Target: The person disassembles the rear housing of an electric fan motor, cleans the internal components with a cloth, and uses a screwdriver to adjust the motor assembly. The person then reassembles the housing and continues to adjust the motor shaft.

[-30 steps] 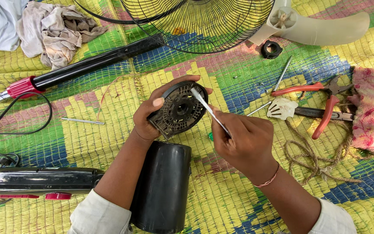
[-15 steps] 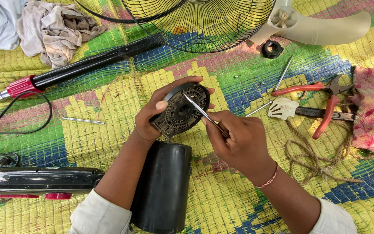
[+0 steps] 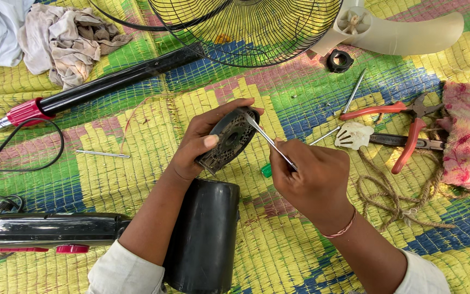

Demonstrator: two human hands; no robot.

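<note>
Head view: we list parts largest first.
Woven mat (image 3: pixel 137 163): work surface.
Motor end cover (image 3: pixel 227 140): tilted up, above the mat.
Left hand (image 3: pixel 199 142): clasps the cover, steadying it.
Right hand (image 3: pixel 311 177): pinches the screwdriver (image 3: pixel 270 142), tip on the cover's rim.

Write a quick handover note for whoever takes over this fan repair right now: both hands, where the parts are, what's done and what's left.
Left hand: grips the round, dusty black vented motor cover, tilted above the mat.
Right hand: holds a thin metal screwdriver with a green handle, tip against the cover's upper edge.
Nearby: black cylindrical housing stands between the forearms; black wire fan guard and cream plastic fan blade lie at the top; red-handled pliers to the right.
Done: fan looks taken apart, guard and blade off.
Left: the work on the cover's edge; everything seems to need reassembly.
</note>
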